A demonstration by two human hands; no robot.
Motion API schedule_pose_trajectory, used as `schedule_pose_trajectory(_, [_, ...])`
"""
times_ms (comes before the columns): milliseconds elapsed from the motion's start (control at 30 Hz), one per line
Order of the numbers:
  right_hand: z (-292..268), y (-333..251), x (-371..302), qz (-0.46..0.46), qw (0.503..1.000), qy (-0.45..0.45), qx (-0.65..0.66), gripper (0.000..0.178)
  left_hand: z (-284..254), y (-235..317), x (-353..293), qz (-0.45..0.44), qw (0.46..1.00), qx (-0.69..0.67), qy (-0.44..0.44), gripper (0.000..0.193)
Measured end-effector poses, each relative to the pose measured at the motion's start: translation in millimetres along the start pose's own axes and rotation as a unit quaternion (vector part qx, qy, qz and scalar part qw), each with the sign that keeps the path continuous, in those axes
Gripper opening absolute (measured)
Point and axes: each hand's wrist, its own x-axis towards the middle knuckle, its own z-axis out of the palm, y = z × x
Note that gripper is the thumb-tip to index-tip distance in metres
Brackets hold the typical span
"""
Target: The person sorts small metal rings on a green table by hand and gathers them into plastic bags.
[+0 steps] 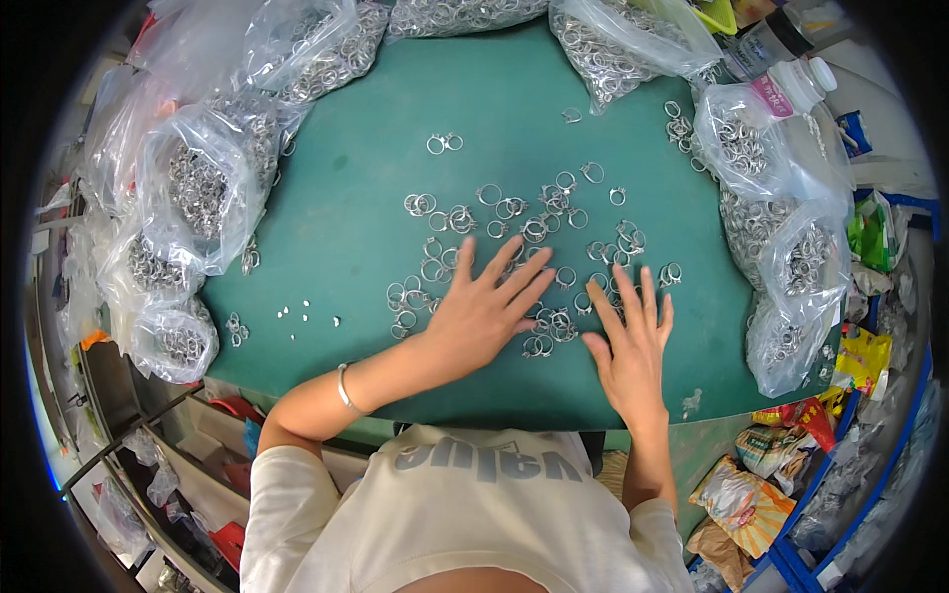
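Your left hand [484,311] and right hand [631,341] lie flat, fingers spread, grasping nothing, atop small silver metal rings [554,324] scattered on the green counter [336,198]; light, stiff, slippery, best pinched by their rims.

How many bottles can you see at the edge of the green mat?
2, both at the far right corner of the green mat: a white-capped bottle with a pink label, and a clear bottle just behind it. Bags may hide others.
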Motion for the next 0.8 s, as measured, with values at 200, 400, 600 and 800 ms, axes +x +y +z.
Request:
schedule_pose_trajectory(200, [2, 5, -25, 0.024, 1.000, -0.008, 0.004, 0.064, -12, 17, -36, -0.057, 0.997, 0.002, -0.042, 0.079])
schedule_pose_trajectory(400, [7, -3, -33, -0.010, 1.000, -0.014, -0.013, 0.054, -1, 22, -51, -0.062, 0.998, -0.029, -0.012, 0.057])
schedule_pose_trajectory(600, [10, -11, -27, -0.009, 0.996, 0.083, 0.031, 0.039, 4, 27, -46, -0.097, 0.981, -0.119, 0.115, 0.043])
schedule_pose_trajectory(800, [22, -37, 22, -0.098, 0.991, 0.090, 0.028, 0.031, 14, 26, -46, -0.079, 0.984, -0.087, 0.132, 0.039])
